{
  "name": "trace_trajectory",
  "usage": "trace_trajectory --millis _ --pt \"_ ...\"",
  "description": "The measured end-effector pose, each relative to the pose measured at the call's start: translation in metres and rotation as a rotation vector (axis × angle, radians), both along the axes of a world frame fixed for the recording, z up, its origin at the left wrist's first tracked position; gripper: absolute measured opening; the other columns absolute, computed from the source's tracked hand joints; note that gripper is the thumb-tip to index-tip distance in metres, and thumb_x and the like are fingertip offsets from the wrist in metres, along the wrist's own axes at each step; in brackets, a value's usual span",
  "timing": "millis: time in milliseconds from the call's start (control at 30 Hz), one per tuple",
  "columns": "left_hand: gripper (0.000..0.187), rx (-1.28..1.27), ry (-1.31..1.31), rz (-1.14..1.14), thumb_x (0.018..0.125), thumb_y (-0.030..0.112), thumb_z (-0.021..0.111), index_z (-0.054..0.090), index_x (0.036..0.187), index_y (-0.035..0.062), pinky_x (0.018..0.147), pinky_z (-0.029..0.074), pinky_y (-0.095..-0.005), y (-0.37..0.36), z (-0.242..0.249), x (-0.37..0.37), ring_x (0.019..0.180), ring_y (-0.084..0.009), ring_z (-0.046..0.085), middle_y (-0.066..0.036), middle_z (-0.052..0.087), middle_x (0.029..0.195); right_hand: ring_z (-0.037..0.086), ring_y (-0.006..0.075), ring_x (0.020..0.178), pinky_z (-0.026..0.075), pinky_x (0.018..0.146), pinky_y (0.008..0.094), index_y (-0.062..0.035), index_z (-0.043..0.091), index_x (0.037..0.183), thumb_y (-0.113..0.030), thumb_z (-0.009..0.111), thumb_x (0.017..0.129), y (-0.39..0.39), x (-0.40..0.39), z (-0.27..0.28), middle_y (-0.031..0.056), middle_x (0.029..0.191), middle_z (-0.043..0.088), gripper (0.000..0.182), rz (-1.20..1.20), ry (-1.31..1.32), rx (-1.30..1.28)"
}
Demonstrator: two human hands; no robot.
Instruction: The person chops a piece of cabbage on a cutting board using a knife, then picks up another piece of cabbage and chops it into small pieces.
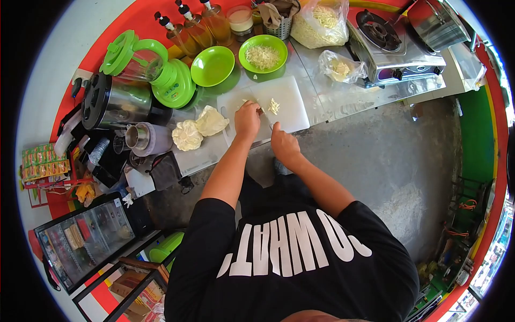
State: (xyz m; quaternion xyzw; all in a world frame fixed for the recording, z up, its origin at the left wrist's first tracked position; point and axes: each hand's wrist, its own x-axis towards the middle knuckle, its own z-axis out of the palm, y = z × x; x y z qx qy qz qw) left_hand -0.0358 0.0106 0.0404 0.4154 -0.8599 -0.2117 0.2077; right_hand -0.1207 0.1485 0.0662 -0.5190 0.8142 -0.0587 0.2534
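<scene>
A white cutting board [292,102] lies on the metal counter, under my hands. My left hand [248,121] is on the board, fingers curled down over a pale piece of cabbage that mostly hides beneath them. Closed around a knife handle, my right hand [285,144] is at the board's near edge; the thin blade shows only faintly between the hands. A small heap of shredded cabbage [274,106] rests on the board right of the blade. Two cabbage chunks, one rounded [187,135] and one flatter [212,121], sit left of the board.
Behind the board stand a green bowl [213,65] and another with shreds [263,56]. A green blender [174,86] and steel pot [123,102] are left. Bags of shreds [320,27] and pale pieces [341,68] lie near the gas stove [399,48]. Pump bottles [196,32] line the wall.
</scene>
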Motion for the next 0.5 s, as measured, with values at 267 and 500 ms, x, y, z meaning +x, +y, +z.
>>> trace_trajectory --millis 267,500 --pt "0.011 0.023 0.042 0.003 0.077 -0.004 0.064 0.07 0.082 0.003 0.072 0.054 -0.043 0.002 0.003 0.0 0.083 -0.0345 0.068 -0.011 0.069 0.089 0.075 0.0405 0.085 0.061 0.073 0.0489 0.0008 0.045 0.108 -0.011 0.048 0.1 0.004 0.0 0.009 0.0243 0.088 0.074 0.015 -0.02 -0.052 0.021" --pt "0.012 0.019 -0.016 -0.019 0.077 -0.003 0.066 0.071 0.084 0.0047 0.075 0.055 -0.0422 0.004 0.001 0.001 0.086 -0.0332 0.068 -0.01 0.068 0.091 0.075 0.0414 0.088 0.061 0.075 0.0481 0.0012 0.044 0.11 -0.01 0.048 0.1 -0.004 0.002 0.009 0.0265 0.091 0.073 0.015 -0.046 -0.046 0.003"
